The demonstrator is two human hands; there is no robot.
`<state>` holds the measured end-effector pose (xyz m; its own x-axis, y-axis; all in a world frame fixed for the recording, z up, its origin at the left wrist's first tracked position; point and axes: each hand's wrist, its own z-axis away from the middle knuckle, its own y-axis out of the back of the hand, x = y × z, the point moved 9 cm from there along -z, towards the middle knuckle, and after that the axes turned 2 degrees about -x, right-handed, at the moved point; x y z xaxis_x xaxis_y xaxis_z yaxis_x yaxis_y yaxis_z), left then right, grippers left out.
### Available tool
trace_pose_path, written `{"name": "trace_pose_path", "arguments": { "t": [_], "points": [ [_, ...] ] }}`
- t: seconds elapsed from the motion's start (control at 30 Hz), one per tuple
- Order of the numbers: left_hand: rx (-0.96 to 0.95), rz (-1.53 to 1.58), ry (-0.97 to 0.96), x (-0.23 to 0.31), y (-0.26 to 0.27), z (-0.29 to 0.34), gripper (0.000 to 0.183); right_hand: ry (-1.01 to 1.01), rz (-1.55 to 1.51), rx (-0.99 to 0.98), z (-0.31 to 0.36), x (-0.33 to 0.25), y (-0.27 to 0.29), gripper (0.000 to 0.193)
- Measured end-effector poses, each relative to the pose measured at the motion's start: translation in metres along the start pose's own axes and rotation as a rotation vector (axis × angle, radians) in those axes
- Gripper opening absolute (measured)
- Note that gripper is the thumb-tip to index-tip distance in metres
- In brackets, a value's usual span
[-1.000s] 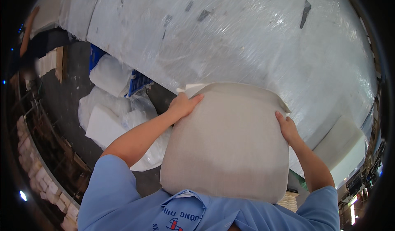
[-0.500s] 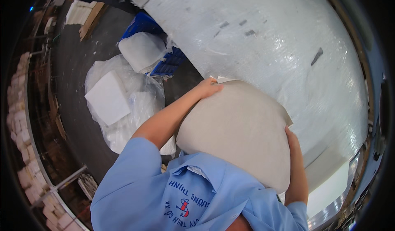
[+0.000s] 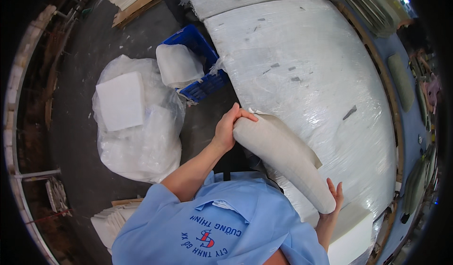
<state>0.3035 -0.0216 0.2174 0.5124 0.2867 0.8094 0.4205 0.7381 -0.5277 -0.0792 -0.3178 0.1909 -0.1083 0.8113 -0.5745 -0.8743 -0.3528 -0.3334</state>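
A beige fabric-covered cushion (image 3: 283,154) is in front of my body, seen nearly edge-on and slanting down to the right over the near edge of a plastic-wrapped table. My left hand (image 3: 230,129) grips its upper left end, fingers over the top and thumb raised. At the lower right end, my right hand (image 3: 334,200) supports the cushion with its palm, the visible fingertips slightly apart. A loose flap of fabric shows along the cushion's far side.
Left of the table stands a blue crate (image 3: 204,89) holding white padded pieces (image 3: 178,64). Beside it, a clear plastic bag (image 3: 141,154) carries a white square pad (image 3: 120,100). White stacks lie lower left; grey-green cushions (image 3: 401,81) line the far right.
The cushion has turned from its broad face toward me to nearly edge-on. Both hands have shifted lower with it, and my view has swung so more of the table shows.
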Motion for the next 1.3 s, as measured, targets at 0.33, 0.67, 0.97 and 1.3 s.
{"name": "trace_pose_path", "arguments": {
  "t": [0.33, 0.67, 0.97, 1.3],
  "points": [
    [-0.038, -0.128, -0.043, 0.001, -0.038, 0.033, 0.070, 0.646, 0.598, 0.316, 0.046, -0.103, -0.048, 0.069],
    [-0.421, -0.632, -0.210, 0.035, -0.023, 0.055, 0.077, 1.210, 1.959, -0.271, 0.093, -0.039, -0.273, 0.067],
    [-0.497, -0.580, -0.285, 0.020, -0.010, 0.064, 0.058, 1.281, 2.088, -0.597, 0.111, 0.061, -0.375, 0.079],
    [-0.282, -0.283, -0.474, 0.010, 0.004, 0.069, 0.047, 1.276, 2.137, -0.550, 0.102, 0.088, -0.390, 0.034]
  ]
}}
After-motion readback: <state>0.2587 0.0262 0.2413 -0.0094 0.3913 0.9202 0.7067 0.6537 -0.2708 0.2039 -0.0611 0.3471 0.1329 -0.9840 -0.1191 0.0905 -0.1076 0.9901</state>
